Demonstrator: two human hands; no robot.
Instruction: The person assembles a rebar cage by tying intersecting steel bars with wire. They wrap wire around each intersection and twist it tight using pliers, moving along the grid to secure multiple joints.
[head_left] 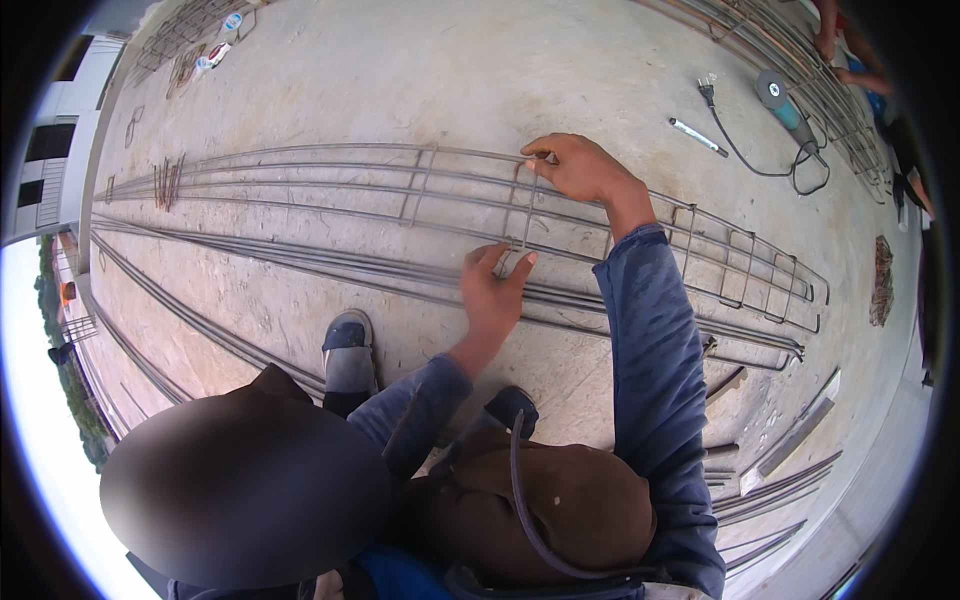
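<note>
Head view: the right hand (590, 172) is pinching the far side of a steel stirrup (530, 210); the left hand (490, 300) is sitting by its near side, grip unclear. Crosswise to it, the rebar cage (418, 186) is running left-right.

The wearer's two hands (490, 298) and two shoes (347, 332) show with one handled rebar cage (420, 188) — plus one grinder (788, 112), one marker (698, 137).
</note>
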